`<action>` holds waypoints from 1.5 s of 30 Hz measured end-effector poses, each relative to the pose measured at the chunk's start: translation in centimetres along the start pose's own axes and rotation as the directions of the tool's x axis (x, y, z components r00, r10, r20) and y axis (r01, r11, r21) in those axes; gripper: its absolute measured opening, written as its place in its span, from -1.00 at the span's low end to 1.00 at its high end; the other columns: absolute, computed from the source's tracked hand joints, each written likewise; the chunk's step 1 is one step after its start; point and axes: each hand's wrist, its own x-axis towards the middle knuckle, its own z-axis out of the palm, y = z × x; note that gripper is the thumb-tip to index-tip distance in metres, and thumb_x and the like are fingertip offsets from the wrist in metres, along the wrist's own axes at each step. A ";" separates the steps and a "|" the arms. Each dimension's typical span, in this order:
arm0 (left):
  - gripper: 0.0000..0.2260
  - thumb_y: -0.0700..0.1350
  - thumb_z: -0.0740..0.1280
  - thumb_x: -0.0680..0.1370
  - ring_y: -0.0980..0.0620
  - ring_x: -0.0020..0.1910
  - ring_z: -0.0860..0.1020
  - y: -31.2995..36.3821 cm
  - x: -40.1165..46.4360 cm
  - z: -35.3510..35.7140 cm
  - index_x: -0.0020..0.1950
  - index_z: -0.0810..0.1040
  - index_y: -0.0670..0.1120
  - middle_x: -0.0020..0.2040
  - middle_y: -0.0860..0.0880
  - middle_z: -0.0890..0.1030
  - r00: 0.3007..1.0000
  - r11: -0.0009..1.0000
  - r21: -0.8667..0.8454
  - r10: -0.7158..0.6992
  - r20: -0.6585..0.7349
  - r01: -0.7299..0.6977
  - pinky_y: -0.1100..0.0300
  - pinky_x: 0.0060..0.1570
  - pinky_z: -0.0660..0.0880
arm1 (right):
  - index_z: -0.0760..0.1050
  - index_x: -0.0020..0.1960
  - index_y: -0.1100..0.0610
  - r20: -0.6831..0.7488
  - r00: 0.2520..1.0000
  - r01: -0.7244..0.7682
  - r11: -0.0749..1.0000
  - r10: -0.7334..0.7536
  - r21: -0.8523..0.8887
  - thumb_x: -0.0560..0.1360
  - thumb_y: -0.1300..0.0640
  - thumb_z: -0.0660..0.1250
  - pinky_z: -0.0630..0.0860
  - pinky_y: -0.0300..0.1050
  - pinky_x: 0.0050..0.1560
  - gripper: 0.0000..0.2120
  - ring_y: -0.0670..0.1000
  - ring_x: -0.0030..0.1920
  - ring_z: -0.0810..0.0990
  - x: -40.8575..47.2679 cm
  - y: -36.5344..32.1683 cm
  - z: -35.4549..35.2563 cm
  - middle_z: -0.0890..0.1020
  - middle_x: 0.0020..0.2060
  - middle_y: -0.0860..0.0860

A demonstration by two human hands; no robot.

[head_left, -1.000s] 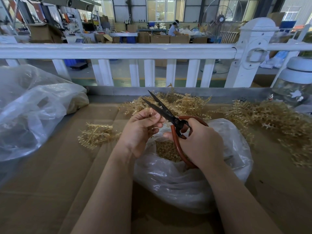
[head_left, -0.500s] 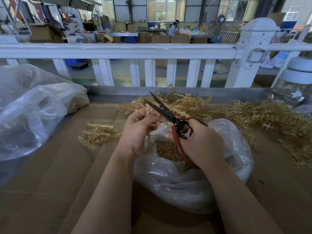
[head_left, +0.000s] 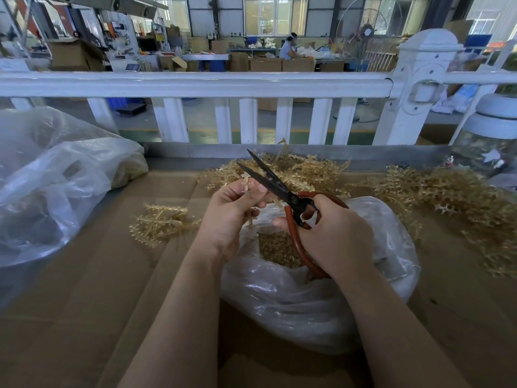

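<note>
Over the open bag (head_left: 307, 303), L hand (head_left: 232, 217) is pinching a thin plastic strip (head_left: 245, 181) standing roughly upright, R hand (head_left: 335, 236) is gripping scissors (head_left: 279, 189) w/ blades gaping, strip's top lying just under the lower blade, not yet between them.

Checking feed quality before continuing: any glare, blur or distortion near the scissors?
Head view: red-handled black scissors and pinched beige plastic strip sharp; clear plastic bag shows mild sheen, no harsh glare; white fence rail bows from wide-angle distortion; far windows bright.
</note>
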 end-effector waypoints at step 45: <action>-0.95 -0.23 0.40 0.55 0.04 -0.30 0.60 -1.9 1.2 -0.2 -0.11 0.62 -0.15 -0.28 -0.09 0.66 0.981 0.998 0.061 -0.007 -0.193 0.019 0.20 -0.25 0.54 | 0.63 -0.18 0.10 0.229 0.943 -0.325 0.815 0.242 0.479 0.51 -0.01 0.47 0.63 0.17 -0.13 -0.81 0.02 -0.28 0.66 0.9 0.5 1.1 0.68 -0.35 -0.01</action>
